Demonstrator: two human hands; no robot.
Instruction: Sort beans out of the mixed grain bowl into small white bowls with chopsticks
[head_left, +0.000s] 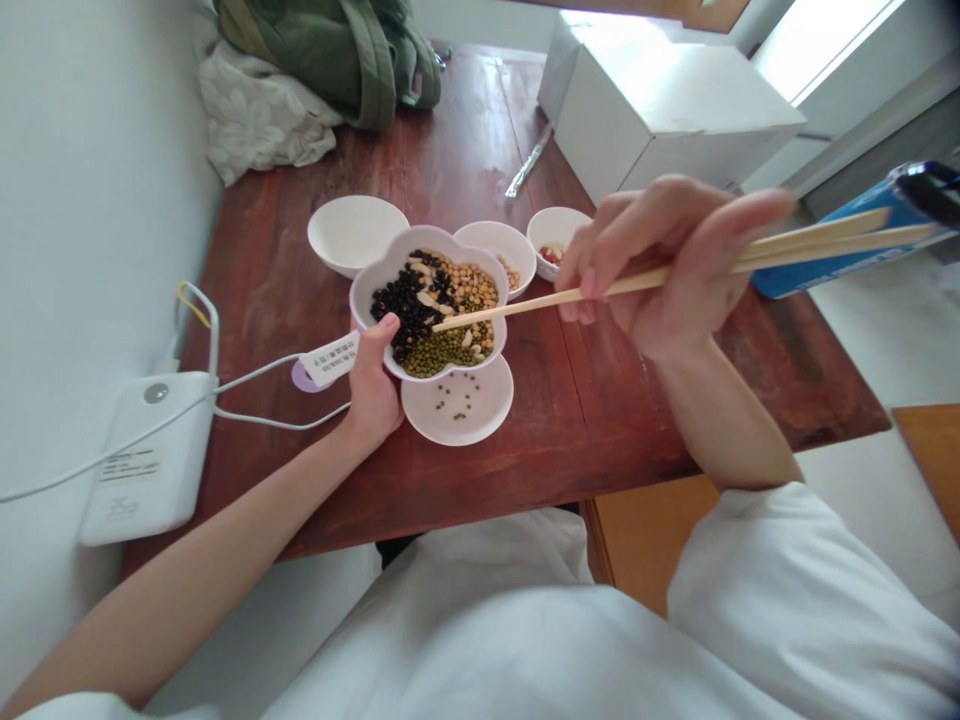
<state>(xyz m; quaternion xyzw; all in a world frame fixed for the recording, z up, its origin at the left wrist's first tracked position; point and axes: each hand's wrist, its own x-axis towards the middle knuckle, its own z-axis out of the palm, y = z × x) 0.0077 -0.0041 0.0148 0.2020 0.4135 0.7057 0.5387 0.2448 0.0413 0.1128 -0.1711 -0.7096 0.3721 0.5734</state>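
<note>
My left hand (373, 385) grips the near left rim of a flower-shaped bowl (360, 290), thumb over the edge, and holds it tilted toward me. Inside lie black beans (397, 300), yellow soybeans (472, 283), green mung beans (435, 352) and a few pale, peanut-like pieces. Closed around a pair of wooden chopsticks (540, 301), my right hand (660, 260) keeps their tips over the beans near the bowl's middle. Under the bowl's near edge, a white dish (491, 412) has several small green beans scattered in it.
Behind stand a white bowl (352, 225), a bowl with soybeans (487, 235) and one with reddish pieces (555, 220). A labelled tag (330, 360), cables and a power bank (150, 460) lie left. A white box (660, 110), green bag (330, 60) and blue can (825, 235) stand farther out.
</note>
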